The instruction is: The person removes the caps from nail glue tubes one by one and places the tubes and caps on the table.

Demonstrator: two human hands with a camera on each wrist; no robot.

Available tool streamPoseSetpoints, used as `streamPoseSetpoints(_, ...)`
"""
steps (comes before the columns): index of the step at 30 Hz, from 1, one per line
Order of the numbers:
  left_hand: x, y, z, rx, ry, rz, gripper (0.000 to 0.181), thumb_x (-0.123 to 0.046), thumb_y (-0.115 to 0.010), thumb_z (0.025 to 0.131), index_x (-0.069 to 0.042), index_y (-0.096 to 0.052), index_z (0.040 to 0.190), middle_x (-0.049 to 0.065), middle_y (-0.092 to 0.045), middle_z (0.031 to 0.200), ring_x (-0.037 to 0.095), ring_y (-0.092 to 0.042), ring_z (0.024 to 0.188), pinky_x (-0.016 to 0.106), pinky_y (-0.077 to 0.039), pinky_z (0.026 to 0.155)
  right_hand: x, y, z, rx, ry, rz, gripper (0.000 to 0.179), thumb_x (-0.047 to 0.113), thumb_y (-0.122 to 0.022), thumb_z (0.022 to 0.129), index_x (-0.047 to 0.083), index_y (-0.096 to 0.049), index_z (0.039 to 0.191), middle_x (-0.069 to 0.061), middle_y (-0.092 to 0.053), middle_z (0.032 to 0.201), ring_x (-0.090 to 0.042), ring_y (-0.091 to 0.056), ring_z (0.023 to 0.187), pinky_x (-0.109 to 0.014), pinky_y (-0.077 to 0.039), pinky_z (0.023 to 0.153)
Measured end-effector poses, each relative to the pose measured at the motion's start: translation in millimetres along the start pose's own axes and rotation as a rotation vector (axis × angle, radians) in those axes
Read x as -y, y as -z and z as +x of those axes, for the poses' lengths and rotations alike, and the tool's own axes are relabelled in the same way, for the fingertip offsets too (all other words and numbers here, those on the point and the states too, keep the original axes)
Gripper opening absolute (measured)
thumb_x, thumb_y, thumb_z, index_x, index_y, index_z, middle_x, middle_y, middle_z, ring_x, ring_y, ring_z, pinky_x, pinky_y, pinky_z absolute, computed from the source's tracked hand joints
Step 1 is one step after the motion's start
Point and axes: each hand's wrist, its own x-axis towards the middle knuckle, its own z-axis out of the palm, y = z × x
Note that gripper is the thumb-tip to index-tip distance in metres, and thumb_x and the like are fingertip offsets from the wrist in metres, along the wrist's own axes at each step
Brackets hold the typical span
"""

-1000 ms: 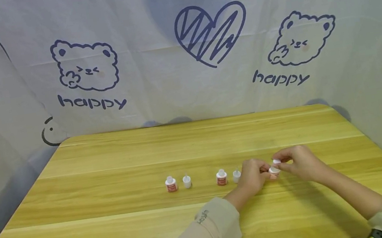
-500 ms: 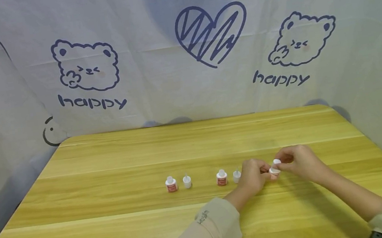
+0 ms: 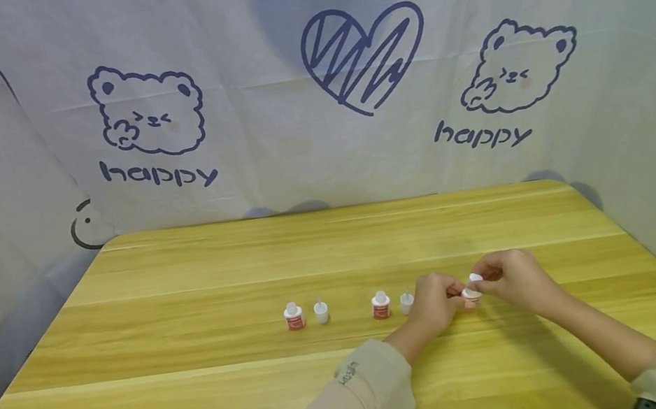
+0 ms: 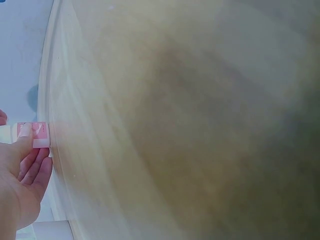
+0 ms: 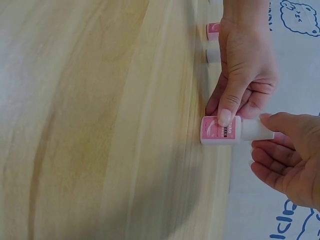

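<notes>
My left hand (image 3: 435, 303) grips a small white bottle (image 5: 212, 132) with a pink label, thumb across the label in the right wrist view. The bottle stands upright on the wooden table. My right hand (image 3: 516, 281) pinches its white cap (image 5: 255, 130) between thumb and fingers, and the cap sits at the bottle's neck. In the left wrist view, the pink label (image 4: 40, 131) shows beside my left thumb. Close left of my left hand, a loose white cap (image 3: 406, 303) stands with a thin stem pointing up, partly overlapped by the hand.
Further left stand a similar bottle (image 3: 380, 305) with its pale nozzle bare, another upturned cap (image 3: 321, 313), and another uncapped bottle (image 3: 294, 317), all in one row. Behind the wooden table (image 3: 185, 268) hangs a white cloth (image 3: 269, 150) with printed bears and hearts.
Both hands stay at the same bottle. The right fingers and the cap shift only slightly; the other bottles and caps have not moved.
</notes>
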Motion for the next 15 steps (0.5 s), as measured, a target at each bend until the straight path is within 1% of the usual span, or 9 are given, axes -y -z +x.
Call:
streamPoseSetpoints(6,-0.5,1.0,0.6,0.008,0.003,-0.002,0.009,-0.009,-0.072,0.078,-0.002,-0.073,0.083,0.006,-0.073,0.078,-0.002,-0.057,0.063,0.007,-0.045,0.057,0.9,3.1,1.4,0.042,0.014,0.011,0.003,0.001,-0.069,0.079,-0.001,-0.071,0.081,-0.011,-0.071,0.077,-0.019,-0.065,0.069,-0.027,-0.054,0.060)
streamPoseSetpoints(15,-1.2,2.4,0.5,0.003,0.000,0.005,0.009,-0.009,-0.073,0.077,-0.002,-0.073,0.082,0.006,-0.072,0.076,-0.003,-0.055,0.061,0.007,-0.043,0.055,1.0,7.3,3.6,0.122,0.026,0.033,0.008,-0.002,-0.067,0.079,-0.001,-0.070,0.087,-0.014,-0.071,0.086,-0.025,-0.067,0.077,-0.034,-0.055,0.065)
